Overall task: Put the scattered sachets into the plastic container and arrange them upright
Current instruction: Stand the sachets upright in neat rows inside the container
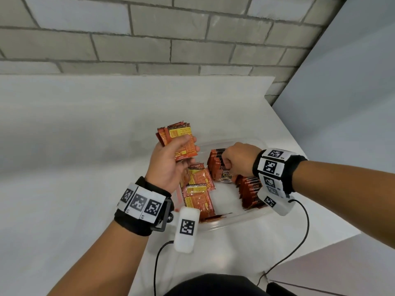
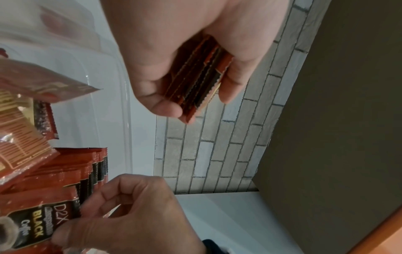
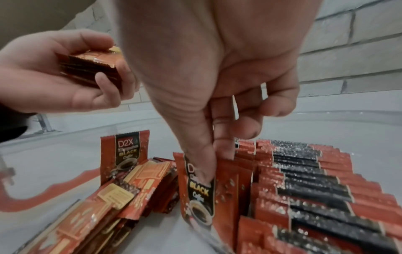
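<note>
Clear plastic container (image 1: 252, 144) sits on the white table (image 1: 74, 124), at 6 o'clock from the brick wall (image 1: 149, 35).

Left hand (image 1: 171, 161), raised at the container's 10 o'clock, grips a stack of sachets (image 1: 178, 139): thumb across the yellow-printed face, fingers curled behind, pressed together. Left wrist view shows the stack edge-on between thumb and fingertips.

Right hand (image 1: 239, 158) is down inside the container. Thumb and forefinger pinch the top of one upright sachet (image 3: 199, 192), front reading "D2X Black Coffee"; the remaining fingers are loosely curled above the row.

Upright rows of sachets (image 1: 250, 193) stand packed at the container's 3 to 5 o'clock, touching one another. Loose sachets (image 1: 197, 189) lie flat and overlapping at its 8 o'clock, yellow backs up. One sachet (image 3: 125, 154) stands alone behind the flat pile.
</note>
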### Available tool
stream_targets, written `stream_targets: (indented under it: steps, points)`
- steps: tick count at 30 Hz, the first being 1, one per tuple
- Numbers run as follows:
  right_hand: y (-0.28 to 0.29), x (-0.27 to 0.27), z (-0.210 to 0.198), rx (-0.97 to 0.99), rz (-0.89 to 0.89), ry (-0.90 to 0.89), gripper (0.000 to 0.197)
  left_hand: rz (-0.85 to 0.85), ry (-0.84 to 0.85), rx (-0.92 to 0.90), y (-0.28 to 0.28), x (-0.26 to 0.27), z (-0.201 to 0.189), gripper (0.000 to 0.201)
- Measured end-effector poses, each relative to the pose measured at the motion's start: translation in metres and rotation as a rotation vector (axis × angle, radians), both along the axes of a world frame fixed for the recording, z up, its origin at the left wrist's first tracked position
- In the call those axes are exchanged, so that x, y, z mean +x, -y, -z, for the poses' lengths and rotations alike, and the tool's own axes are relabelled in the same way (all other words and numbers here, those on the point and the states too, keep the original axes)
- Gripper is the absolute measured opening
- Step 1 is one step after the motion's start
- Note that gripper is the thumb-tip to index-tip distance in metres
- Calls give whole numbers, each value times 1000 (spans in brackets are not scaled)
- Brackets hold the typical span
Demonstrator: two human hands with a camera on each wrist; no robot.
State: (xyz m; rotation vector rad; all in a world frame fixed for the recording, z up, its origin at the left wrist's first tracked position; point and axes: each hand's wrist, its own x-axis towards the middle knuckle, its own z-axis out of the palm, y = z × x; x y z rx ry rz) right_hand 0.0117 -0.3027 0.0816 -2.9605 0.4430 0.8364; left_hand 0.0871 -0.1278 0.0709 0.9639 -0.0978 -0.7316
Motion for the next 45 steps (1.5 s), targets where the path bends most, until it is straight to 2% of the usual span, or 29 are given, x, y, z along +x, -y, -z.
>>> stream_targets:
  steps: [4,10,18,24,34,42,45]
  points:
    - [1,1,10,-77,-17,-37,16,4,1,11,1,-2,2,8]
    - [1,-1,14,-122,-80,-61,8,2,-12,19,2,-2,3,8]
    - [-2,3,14,-148,-141,3,2,12,-3,32,1,-4,4,7]
    - [-1,3,15,-158,-182,-3,12,25,2,35,1,-5,4,7]
    - [1,4,8,-177,-130,45,28,39,2,47,1,-5,4,8]
    - [6,1,5,-131,-98,63,29,47,-56,-2,0,-6,4,8]
    - [9,-2,-6,-12,-23,172,24,106,-105,-26,-2,-6,4,10]
